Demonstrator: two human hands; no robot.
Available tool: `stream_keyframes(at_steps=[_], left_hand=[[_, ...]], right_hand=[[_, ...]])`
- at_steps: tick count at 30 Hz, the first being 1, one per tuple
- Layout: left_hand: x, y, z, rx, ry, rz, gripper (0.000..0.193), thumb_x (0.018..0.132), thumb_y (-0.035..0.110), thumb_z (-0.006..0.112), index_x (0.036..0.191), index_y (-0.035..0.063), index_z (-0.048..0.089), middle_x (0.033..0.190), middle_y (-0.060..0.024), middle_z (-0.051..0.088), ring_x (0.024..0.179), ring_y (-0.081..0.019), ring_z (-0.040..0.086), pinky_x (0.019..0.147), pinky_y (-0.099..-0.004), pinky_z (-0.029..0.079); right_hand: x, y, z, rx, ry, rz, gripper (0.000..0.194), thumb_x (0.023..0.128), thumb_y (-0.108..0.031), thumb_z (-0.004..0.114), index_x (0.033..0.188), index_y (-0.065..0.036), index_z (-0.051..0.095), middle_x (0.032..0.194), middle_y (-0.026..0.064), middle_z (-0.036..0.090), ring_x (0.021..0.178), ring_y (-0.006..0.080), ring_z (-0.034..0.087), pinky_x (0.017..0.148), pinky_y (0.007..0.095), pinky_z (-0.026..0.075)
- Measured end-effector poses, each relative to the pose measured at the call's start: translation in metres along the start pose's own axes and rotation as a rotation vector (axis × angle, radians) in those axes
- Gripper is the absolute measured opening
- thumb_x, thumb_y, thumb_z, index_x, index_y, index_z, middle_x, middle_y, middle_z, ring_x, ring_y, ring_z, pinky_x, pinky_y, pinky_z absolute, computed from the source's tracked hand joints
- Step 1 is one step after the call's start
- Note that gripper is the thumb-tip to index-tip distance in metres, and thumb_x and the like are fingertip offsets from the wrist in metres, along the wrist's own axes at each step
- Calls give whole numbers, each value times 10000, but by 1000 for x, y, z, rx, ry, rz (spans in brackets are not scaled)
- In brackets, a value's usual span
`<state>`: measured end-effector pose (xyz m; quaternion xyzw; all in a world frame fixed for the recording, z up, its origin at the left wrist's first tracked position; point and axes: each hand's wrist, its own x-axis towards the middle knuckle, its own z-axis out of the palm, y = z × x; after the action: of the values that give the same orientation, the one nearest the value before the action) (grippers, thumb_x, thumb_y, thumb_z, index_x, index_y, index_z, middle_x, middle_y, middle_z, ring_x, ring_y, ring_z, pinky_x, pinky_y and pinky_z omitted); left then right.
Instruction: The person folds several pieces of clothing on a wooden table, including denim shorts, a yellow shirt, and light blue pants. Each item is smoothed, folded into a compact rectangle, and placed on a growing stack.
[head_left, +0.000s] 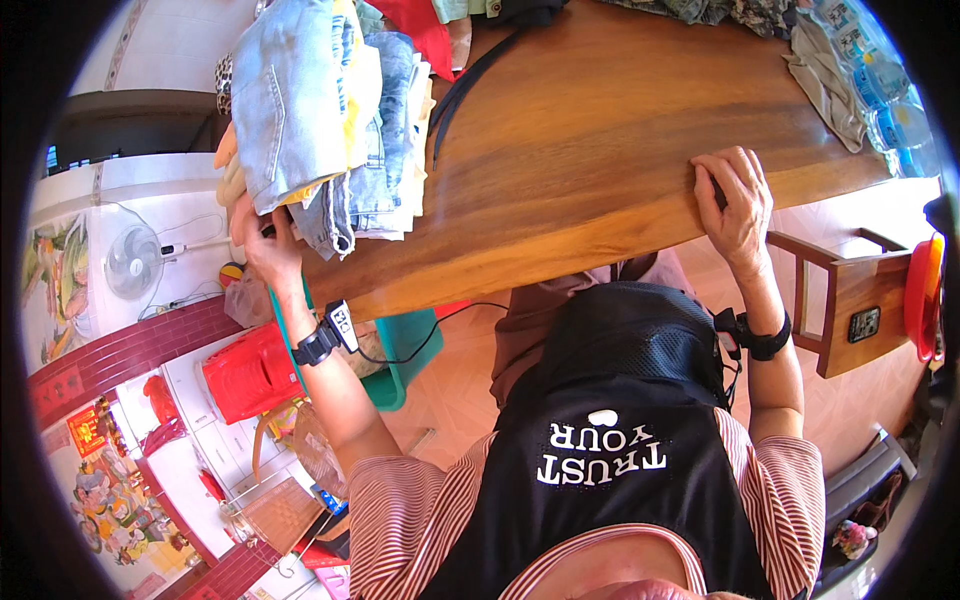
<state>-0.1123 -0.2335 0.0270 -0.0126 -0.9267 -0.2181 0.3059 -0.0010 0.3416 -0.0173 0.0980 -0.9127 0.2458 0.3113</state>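
Observation:
A tall stack of folded clothes stands at the left end of the wooden table (570, 142), with light-blue denim (292, 112) on top and a yellow garment (361, 97) just beneath it. My left hand (270, 244) touches the near left corner of this stack. Its fingertips are partly hidden by the cloth, so the grip is unclear. A grey-blue denim piece (330, 221) with a frayed edge hangs out beside that hand. On the right, my right hand (731, 199) rests at the table's near edge, loosely curled around nothing, its thumb apart from the fingers.
Black straps (472, 82) lie beside the stack. Wrapped plastic bottles (885, 90) and a beige cloth (825, 82) occupy the far right. Below the table are a green tub (405, 375), a red container (247, 371) and a wooden stool (862, 315). A cable (420, 352) trails from my left wrist.

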Motion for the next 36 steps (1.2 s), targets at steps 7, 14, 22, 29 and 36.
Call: stream_keyframes(at_steps=[7, 14, 22, 29, 36], left_hand=[[-22, -25, -43, -527, 344, -330, 132, 1044, 114, 599, 1128, 13, 582, 1131, -104, 671, 1015, -189, 659, 764, -325, 603], [-48, -27, -132, -421, 870, -524, 178, 1047, 195, 569, 1153, 72, 498, 998, -73, 602, 823, -169, 590, 590, -276, 474], [-67, -36, -140, -431, 971, -665, 206, 1056, 249, 505, 1090, 47, 528, 906, -35, 546, 750, -166, 519, 617, -314, 467], [-92, -102, -137, -378, 926, -626, 303, 993, 212, 539, 1192, -16, 546, 1097, -189, 653, 954, -302, 666, 693, -406, 559], [-113, -96, -120, -378, 758, -872, 339, 996, 208, 557, 1320, 112, 560, 1307, -122, 665, 1225, -252, 619, 962, -457, 472]], right_hand=[[-3, 2, 1, -16, -3, -3, 98, 825, -14, 735, 922, -27, 728, 875, 100, 632, 810, 273, 639, 716, 366, 540], [-2, 2, 0, -17, 2, -12, 99, 825, -6, 731, 923, -25, 726, 876, 102, 635, 812, 275, 637, 724, 367, 541], [-3, 3, 1, -13, 8, -15, 92, 829, -17, 730, 921, -27, 728, 875, 101, 638, 811, 270, 638, 718, 368, 543], [-3, 3, 2, -17, 19, -27, 83, 836, -16, 722, 919, -25, 728, 885, 100, 643, 813, 270, 640, 718, 368, 544], [-2, 1, 1, -27, -6, -5, 83, 837, -10, 720, 918, -26, 724, 891, 101, 646, 826, 277, 640, 728, 367, 540]])
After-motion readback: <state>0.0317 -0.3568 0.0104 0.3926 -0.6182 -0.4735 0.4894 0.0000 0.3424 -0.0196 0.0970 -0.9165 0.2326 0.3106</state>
